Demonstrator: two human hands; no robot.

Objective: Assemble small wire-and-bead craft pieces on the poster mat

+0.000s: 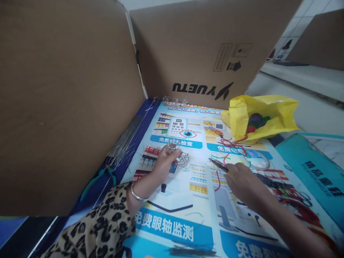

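My left hand, with a silver bangle at the wrist, is closed on a tangled bunch of thin silvery wire above the printed poster. Bits of red and green show among the wire near my fingertips. To the right, my right hand grips pliers, whose dark pointed tips face left toward the wire bunch without touching it. Red cord and thin green strands lie on the poster around the plier tips.
Cardboard panels rise at the back and left. A yellow bag holds coloured balls. Teal-handled pliers and straight wires lie left. A clear round dish, dark loops and a teal box are right.
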